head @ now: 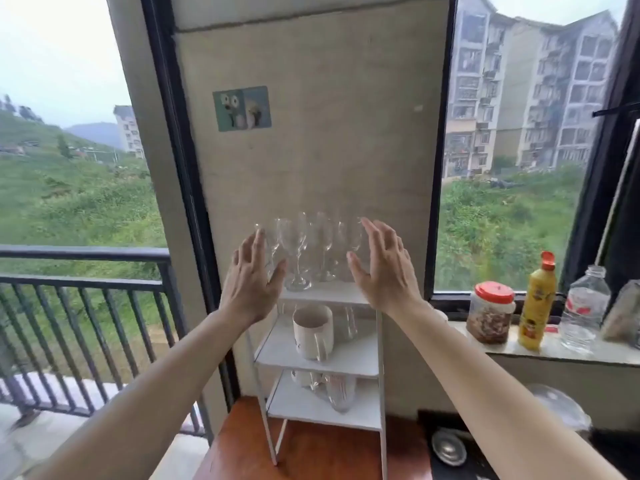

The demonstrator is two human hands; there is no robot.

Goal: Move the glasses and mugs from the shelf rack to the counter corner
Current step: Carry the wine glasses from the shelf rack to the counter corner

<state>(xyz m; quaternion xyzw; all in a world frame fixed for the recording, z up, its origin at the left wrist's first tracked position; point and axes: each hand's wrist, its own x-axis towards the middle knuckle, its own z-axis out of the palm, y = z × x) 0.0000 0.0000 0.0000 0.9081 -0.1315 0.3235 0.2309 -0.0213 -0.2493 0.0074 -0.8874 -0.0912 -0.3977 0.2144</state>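
Observation:
A white three-tier shelf rack [349, 367] stands on a reddish wooden counter [311, 452] against the wall. Several clear wine glasses [297, 251] stand on its top tier. A white mug [312, 336] lies tilted on the middle tier beside a clear glass [349, 322]. The bottom tier holds a clear tumbler [341, 391] and a small white cup [301, 377]. My left hand [251, 278] is raised at the left of the wine glasses, fingers spread, holding nothing. My right hand [384, 266] is raised at their right, fingers straight, also holding nothing.
A windowsill at the right carries a red-lidded jar [491, 313], a yellow bottle [538, 303] and a clear plastic water bottle [585, 306]. A black stove burner [448, 446] sits right of the rack. A balcony railing [86, 271] runs at the left.

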